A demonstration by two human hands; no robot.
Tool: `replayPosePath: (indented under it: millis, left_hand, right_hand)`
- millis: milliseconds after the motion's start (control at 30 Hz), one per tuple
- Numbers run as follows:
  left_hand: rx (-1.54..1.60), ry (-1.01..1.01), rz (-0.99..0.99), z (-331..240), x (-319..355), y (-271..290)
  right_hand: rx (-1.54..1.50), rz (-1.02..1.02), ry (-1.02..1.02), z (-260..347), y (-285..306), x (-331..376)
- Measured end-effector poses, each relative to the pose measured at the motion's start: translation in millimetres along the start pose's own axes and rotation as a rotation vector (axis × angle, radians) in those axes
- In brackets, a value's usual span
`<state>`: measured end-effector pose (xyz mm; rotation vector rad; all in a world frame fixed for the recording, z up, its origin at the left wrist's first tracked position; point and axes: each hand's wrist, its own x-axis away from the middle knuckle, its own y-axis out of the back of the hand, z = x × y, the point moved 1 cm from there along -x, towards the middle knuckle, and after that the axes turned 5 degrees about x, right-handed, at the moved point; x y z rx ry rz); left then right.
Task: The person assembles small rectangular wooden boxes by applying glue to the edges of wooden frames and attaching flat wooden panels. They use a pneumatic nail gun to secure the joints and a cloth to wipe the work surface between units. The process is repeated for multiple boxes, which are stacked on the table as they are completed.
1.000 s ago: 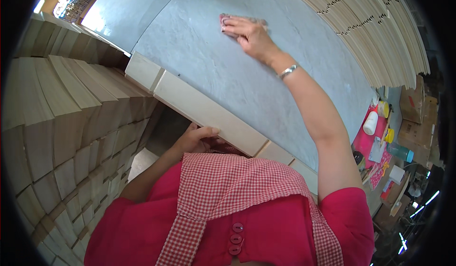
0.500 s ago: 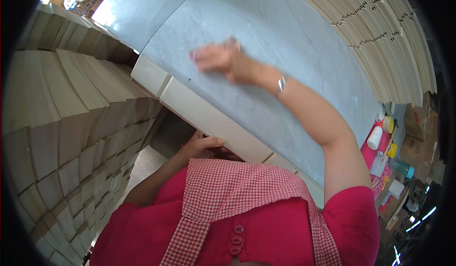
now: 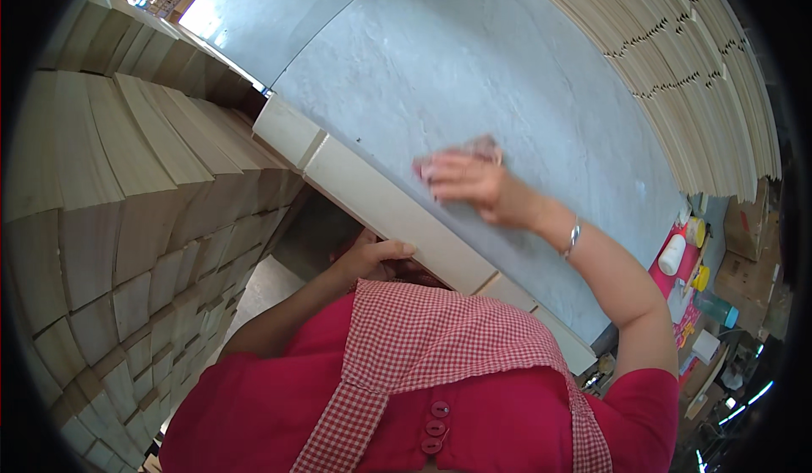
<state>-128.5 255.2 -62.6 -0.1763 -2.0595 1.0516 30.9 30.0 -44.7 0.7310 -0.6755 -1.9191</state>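
Right hand point(image 3: 474, 187) presses a pink pad point(image 3: 474, 147) flat on the grey slab point(image 3: 507, 76); left hand point(image 3: 372, 257) fingers grip the slab's near edge. Progress across the slab cannot be told.

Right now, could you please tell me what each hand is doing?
Left hand: gripping the pale board edge.
Right hand: pressing a small pinkish pad on the grey slab.
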Motion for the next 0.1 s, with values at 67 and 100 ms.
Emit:
replayPosePath:
  millis: [67, 100]
  left_hand:
    - [0.004, -0.005, -0.042, 0, 1, -7]
    - [0.004, -0.016, -0.040, 1, 3, -7]
  right_hand:
    - [0.059, -0.129, -0.078, -50, 11, -29]
    - [0.058, -0.127, -0.073, -49, 10, -30]
